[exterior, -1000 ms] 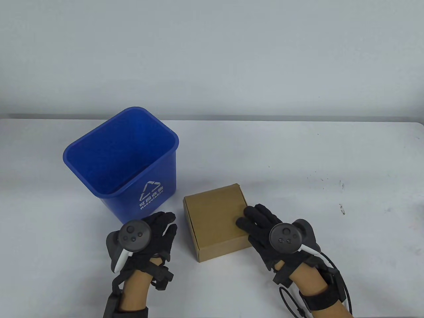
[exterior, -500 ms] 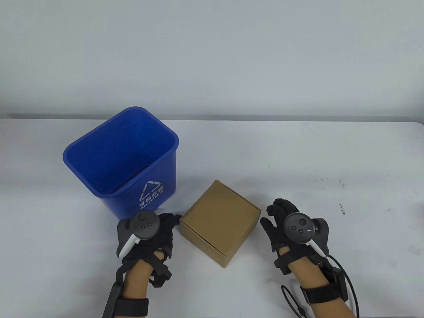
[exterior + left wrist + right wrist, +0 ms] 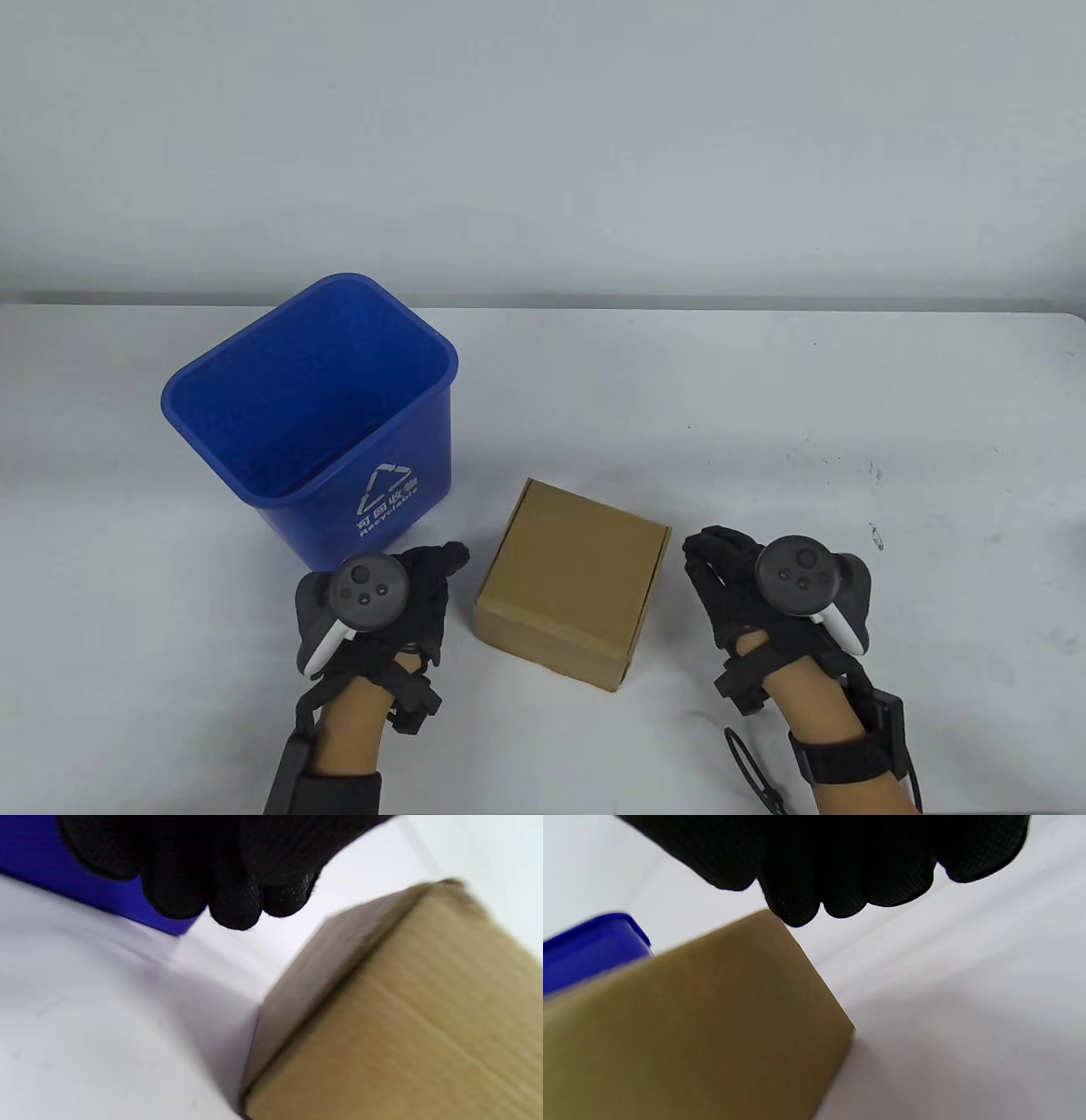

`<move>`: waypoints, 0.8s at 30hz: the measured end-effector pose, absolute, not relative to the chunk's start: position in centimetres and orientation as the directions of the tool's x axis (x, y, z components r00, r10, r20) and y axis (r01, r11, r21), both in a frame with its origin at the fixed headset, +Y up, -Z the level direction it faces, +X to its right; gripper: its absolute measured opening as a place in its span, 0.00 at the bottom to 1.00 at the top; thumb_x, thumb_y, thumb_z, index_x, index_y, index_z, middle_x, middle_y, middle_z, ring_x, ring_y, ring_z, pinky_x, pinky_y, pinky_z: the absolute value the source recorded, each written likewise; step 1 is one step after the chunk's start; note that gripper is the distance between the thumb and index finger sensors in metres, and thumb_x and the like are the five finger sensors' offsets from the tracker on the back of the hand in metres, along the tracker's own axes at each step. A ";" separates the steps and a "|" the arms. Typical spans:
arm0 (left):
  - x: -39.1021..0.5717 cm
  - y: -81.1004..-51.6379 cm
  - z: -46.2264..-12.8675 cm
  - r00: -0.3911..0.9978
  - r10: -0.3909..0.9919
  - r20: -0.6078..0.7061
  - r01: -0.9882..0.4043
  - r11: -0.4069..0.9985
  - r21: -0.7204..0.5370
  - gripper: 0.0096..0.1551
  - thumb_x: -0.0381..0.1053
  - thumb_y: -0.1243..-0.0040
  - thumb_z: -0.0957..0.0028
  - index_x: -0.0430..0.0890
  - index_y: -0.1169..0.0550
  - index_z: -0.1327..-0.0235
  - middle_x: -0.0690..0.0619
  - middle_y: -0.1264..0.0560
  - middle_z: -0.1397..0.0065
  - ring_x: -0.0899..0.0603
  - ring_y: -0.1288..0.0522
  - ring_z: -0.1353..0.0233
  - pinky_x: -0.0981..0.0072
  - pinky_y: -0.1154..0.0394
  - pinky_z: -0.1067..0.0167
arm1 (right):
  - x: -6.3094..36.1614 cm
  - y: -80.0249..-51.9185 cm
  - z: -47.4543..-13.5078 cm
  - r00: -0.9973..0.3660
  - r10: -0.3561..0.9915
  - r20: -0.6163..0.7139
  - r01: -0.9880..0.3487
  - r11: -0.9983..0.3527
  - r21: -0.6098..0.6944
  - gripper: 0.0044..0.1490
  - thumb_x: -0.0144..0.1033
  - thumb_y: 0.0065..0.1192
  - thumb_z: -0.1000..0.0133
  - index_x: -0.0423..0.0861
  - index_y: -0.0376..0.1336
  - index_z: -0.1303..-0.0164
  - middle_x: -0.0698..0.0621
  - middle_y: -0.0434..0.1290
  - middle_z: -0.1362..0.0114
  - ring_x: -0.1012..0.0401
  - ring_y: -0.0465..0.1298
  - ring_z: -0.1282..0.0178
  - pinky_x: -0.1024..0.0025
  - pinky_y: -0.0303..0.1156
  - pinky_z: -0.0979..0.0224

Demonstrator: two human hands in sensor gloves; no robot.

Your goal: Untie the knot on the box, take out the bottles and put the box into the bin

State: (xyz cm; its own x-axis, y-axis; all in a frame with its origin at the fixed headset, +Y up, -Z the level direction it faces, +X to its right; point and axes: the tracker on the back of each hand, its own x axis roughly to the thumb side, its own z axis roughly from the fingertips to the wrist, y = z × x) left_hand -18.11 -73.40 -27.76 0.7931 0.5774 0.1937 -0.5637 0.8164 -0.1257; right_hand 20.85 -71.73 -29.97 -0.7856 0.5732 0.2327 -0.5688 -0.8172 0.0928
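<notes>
Currently both hands idle w/ fingers loosely curled: left hand [image 3: 399, 594] and right hand [image 3: 730, 586] flank box [image 3: 573, 590], neither touching. Risk: clumsy grab shoves box into bin [image 3: 314, 407] w/ bottles inside.

The setting looks like a lab or a recording bench rather than a home. A plain white tabletop [image 3: 764, 407] fills the lower half of the table view, a bare pale wall [image 3: 543, 144] the upper half. Both hands [image 3: 399, 594] wear black sensor gloves with a strapped-on tracker [image 3: 363, 592] and wrist cables.
</notes>
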 end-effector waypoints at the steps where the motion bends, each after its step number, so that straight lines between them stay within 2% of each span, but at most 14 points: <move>1: -17.8 -73.5 -27.8 0.792 0.574 0.208 -0.553 0.819 -0.152 0.28 0.42 0.41 0.45 0.49 0.24 0.28 0.45 0.24 0.29 0.29 0.26 0.29 0.32 0.33 0.34 | 20.6 -72.0 -30.0 -0.794 0.561 0.236 -0.551 -0.827 0.109 0.29 0.40 0.55 0.44 0.39 0.68 0.37 0.41 0.66 0.26 0.36 0.67 0.29 0.36 0.63 0.33; 3: -16.9 -73.7 -27.7 0.799 0.557 0.226 -0.526 0.830 -0.187 0.28 0.43 0.39 0.45 0.50 0.24 0.28 0.45 0.24 0.29 0.29 0.26 0.29 0.32 0.33 0.33 | 19.9 -72.5 -30.1 -0.805 0.538 0.250 -0.513 -0.843 0.164 0.29 0.39 0.55 0.44 0.39 0.68 0.37 0.41 0.66 0.26 0.36 0.67 0.29 0.36 0.63 0.33; 7: -15.0 -74.1 -27.5 0.847 0.466 0.255 -0.421 0.882 -0.212 0.30 0.46 0.36 0.46 0.47 0.25 0.28 0.45 0.25 0.29 0.30 0.26 0.29 0.33 0.32 0.33 | 17.8 -74.3 -30.0 -0.852 0.437 0.287 -0.354 -0.886 0.298 0.29 0.35 0.55 0.45 0.38 0.67 0.36 0.40 0.65 0.26 0.36 0.66 0.28 0.36 0.62 0.32; 11: -14.9 -74.7 -27.7 0.868 0.438 0.233 -0.393 0.894 -0.218 0.32 0.48 0.34 0.47 0.45 0.26 0.27 0.43 0.25 0.29 0.29 0.27 0.29 0.33 0.33 0.33 | 16.7 -75.8 -30.1 -0.854 0.408 0.323 -0.268 -0.877 0.399 0.30 0.37 0.58 0.45 0.37 0.66 0.35 0.40 0.64 0.25 0.36 0.64 0.27 0.35 0.60 0.31; 15: -14.3 -75.4 -27.7 0.888 0.390 0.245 -0.316 0.903 -0.291 0.33 0.46 0.35 0.47 0.43 0.28 0.26 0.43 0.28 0.27 0.29 0.30 0.28 0.32 0.35 0.32 | 15.8 -76.1 -29.8 -0.883 0.322 0.341 -0.164 -0.893 0.419 0.33 0.37 0.57 0.45 0.36 0.61 0.31 0.40 0.57 0.22 0.36 0.57 0.24 0.34 0.56 0.30; 17: -13.9 -75.3 -27.6 0.907 0.333 0.260 -0.264 0.927 -0.265 0.34 0.46 0.35 0.47 0.43 0.29 0.26 0.43 0.28 0.27 0.29 0.30 0.27 0.32 0.35 0.31 | 15.5 -76.2 -29.5 -0.889 0.293 0.353 -0.133 -0.901 0.413 0.34 0.36 0.57 0.45 0.34 0.59 0.31 0.39 0.55 0.22 0.35 0.55 0.23 0.34 0.55 0.29; 21: -13.5 -75.2 -27.4 0.912 0.300 0.280 -0.229 0.938 -0.261 0.34 0.45 0.36 0.47 0.41 0.30 0.26 0.41 0.29 0.27 0.28 0.31 0.27 0.32 0.36 0.31 | 15.2 -76.0 -29.4 -0.877 0.274 0.394 -0.117 -0.918 0.379 0.34 0.35 0.58 0.45 0.32 0.61 0.32 0.37 0.57 0.23 0.34 0.58 0.25 0.33 0.56 0.30; 24: -13.8 -74.6 -27.1 0.899 0.315 0.304 -0.244 0.937 -0.249 0.33 0.45 0.36 0.47 0.41 0.28 0.26 0.41 0.28 0.27 0.28 0.31 0.27 0.31 0.36 0.31 | 15.2 -75.6 -29.2 -0.862 0.302 0.407 -0.126 -0.905 0.406 0.34 0.35 0.58 0.45 0.30 0.62 0.34 0.37 0.58 0.23 0.33 0.58 0.25 0.33 0.56 0.30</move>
State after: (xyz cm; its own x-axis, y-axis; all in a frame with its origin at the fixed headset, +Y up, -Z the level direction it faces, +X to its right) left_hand -13.77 -74.63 -27.07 0.8992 0.3146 0.3042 -0.2438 0.9374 -0.2489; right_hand 15.21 -75.56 -29.15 -0.8619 0.3023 0.4072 -0.1257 -0.9052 0.4059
